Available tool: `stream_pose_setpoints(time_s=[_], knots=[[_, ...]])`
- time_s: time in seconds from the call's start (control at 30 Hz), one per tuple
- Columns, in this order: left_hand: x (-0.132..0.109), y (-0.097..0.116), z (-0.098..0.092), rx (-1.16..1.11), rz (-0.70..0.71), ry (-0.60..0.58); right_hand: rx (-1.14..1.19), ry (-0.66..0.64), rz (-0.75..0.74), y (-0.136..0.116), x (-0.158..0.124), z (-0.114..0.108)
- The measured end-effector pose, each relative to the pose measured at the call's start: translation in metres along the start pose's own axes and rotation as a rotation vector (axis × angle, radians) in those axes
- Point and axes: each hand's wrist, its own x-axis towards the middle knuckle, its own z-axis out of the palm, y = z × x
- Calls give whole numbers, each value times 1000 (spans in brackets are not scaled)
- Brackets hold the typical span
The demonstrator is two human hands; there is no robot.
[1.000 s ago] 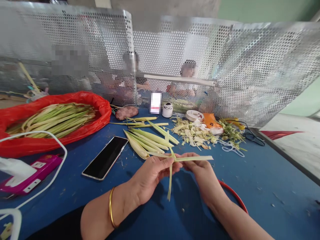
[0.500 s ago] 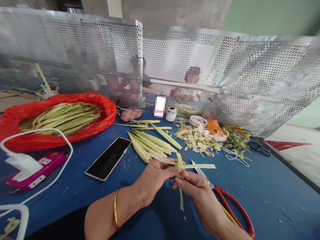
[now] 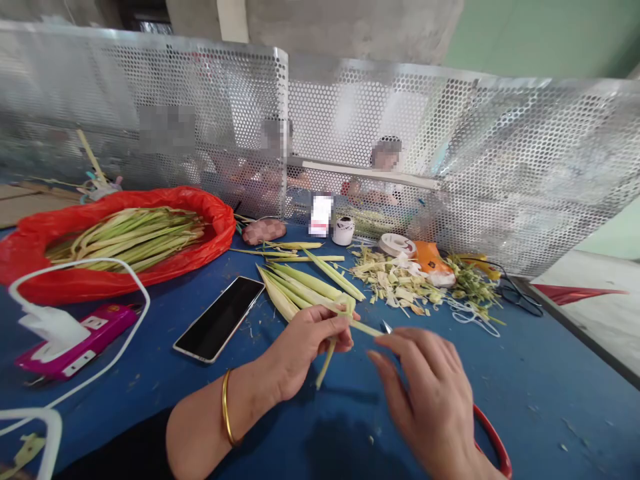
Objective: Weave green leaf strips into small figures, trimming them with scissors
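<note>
My left hand [image 3: 313, 340] pinches a small folded knot of pale green leaf strips [image 3: 346, 307]. One strip end hangs below the fingers, and another runs right toward my right hand [image 3: 430, 390]. That hand's thumb is apart from its forefinger, whose tip is at the strip; the strip's far part is hidden behind the fingers. Beneath my right hand lie red-handled scissors [image 3: 493, 440], mostly covered, with a blade tip showing. Just beyond my left hand, several broad green leaf pieces [image 3: 305, 283] lie on the blue table [image 3: 300, 433].
A red plastic bag [image 3: 220, 233] of long leaf strips lies left, near a purple power strip [image 3: 75, 347] with a white plug and cable. A dark phone [image 3: 220, 320] lies left of the leaves. Leaf scraps [image 3: 395, 280] lie before a perforated metal screen [image 3: 370, 100]; people sit behind it.
My right hand has moved off the knot to the right and its thumb has spread. My left hand keeps the knot, now slightly further left and turned, with its strips at a different angle.
</note>
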Motion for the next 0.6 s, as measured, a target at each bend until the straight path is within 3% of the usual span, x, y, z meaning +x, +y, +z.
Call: stream_pose_setpoints(time_s=[0.07,0.23,0.6], knots=[[-2,1,3,60,1,-12,-34,-28,31,5,3,0],[-3,-7,7,238,13,21,268,-379,260,4,6,6],[1,1,-1,233,-155,-109,242,-539,256,5,15,-14]])
